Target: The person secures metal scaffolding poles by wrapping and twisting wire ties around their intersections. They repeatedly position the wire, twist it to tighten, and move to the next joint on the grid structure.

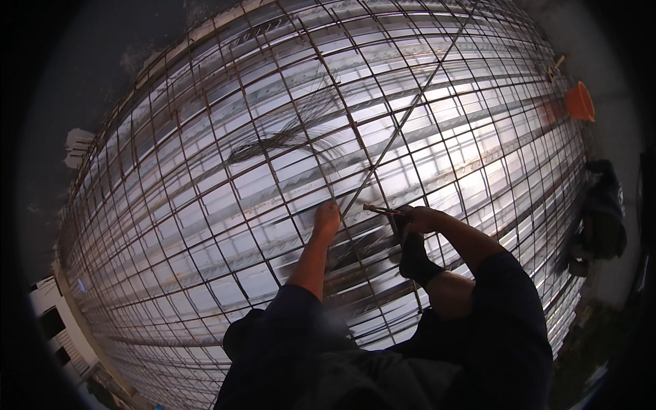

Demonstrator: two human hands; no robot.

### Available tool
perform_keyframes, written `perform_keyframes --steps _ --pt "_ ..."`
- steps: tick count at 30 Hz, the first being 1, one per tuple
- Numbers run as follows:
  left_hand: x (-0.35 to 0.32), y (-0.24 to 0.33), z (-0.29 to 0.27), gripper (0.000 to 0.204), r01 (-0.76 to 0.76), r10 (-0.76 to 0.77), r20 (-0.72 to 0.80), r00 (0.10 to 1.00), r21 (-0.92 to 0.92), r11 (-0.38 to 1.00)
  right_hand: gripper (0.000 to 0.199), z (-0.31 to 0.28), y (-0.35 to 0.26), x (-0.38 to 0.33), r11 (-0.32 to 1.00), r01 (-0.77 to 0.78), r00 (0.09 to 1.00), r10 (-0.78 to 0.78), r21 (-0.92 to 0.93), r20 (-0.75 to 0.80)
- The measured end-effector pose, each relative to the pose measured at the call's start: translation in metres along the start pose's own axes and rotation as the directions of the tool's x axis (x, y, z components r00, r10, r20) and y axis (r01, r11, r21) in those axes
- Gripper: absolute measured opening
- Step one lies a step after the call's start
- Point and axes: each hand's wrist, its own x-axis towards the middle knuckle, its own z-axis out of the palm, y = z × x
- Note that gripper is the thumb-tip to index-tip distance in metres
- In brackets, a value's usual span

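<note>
A mesh of thin steel reinforcing bars [236, 179] spreads beneath my hands, over shiny ribbed metal sheeting. My left hand [328, 217] is closed in a fist at the bars near the middle; what its fingers hold is hidden. To its right, my right hand [421, 219] grips a pair of pincers [384, 210]. Their jaws point left toward my left hand, close to the lower end of a long diagonal rod [415, 102]. On the mesh beyond my left hand lies a loose, fanned-out bundle of tie wire [279, 141].
My foot in a dark shoe [415, 258] stands on the mesh just below my right hand. An orange bucket [581, 102] is at the far right edge. Nearer on that side sits a dark heap [601, 212], too dim to make out. White structures [68, 328] show at left.
</note>
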Motion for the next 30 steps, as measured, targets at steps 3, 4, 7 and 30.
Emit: perform_keyframes --steps 3,4,7,30 --pt "0.002 -0.017 -0.076 0.029 -0.002 0.001 -0.009 1.000 -0.081 0.997 0.049 -0.006 -0.014 -0.012 0.986 0.032 0.997 -0.044 -0.165 -0.071" --pt "-0.010 -0.003 -0.100 0.031 -0.008 0.006 -0.017 1.000 -0.115 0.993 0.049 0.003 -0.004 -0.009 0.978 0.117 0.984 -0.138 -0.174 -0.114" --pt "-0.056 0.026 -0.179 0.034 -0.001 -0.002 -0.047 0.999 -0.073 0.997 0.042 0.023 -0.022 0.007 0.963 0.143 0.975 -0.177 -0.228 -0.136" --pt "-0.164 0.006 -0.300 0.029 -0.132 -0.062 -0.295 0.954 -0.596 0.792 0.029 0.083 -0.043 0.035 0.980 -0.194 0.506 0.133 0.038 -0.852"
